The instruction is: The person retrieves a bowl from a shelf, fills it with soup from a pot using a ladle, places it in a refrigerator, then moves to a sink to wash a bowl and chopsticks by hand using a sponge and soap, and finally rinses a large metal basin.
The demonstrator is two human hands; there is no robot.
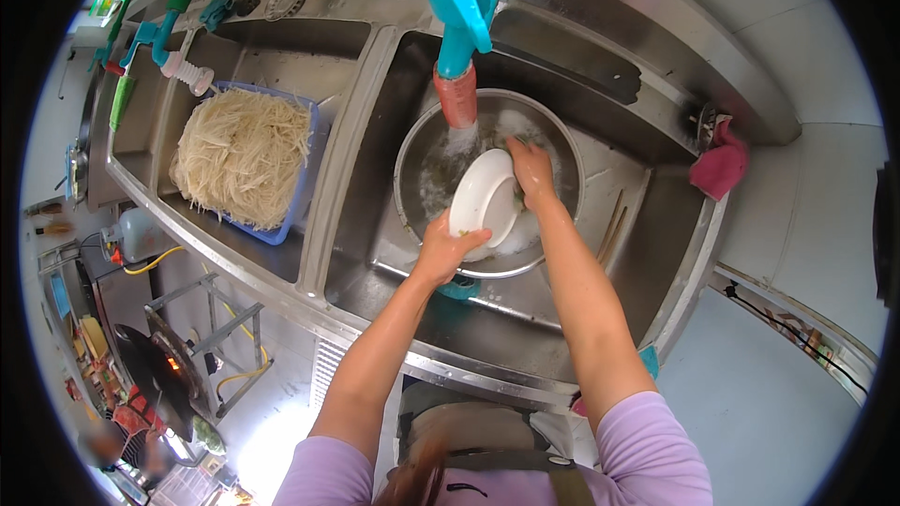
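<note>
My left hand [448,249] grips the lower rim of a white plate [484,193], which is tilted on edge above a round metal basin [402,207]. My right hand [532,172] is at the plate's right side, its fingers near the far edge; something greenish shows by it, too hidden to name. From a blue plastic faucet [457,21] with a red spout sleeve [457,95], water runs into the basin. Foamy water and dark bits show inside the basin. Small bits of food cling to the plate near my left thumb.
A blue basket [309,154] heaped with pale shreds [242,154] stands in the left sink bowl. Chopsticks [613,228] lie right of the basin. A pink cloth [721,161] hangs at the right corner. At lower left are a wok [151,372] and another person [130,450].
</note>
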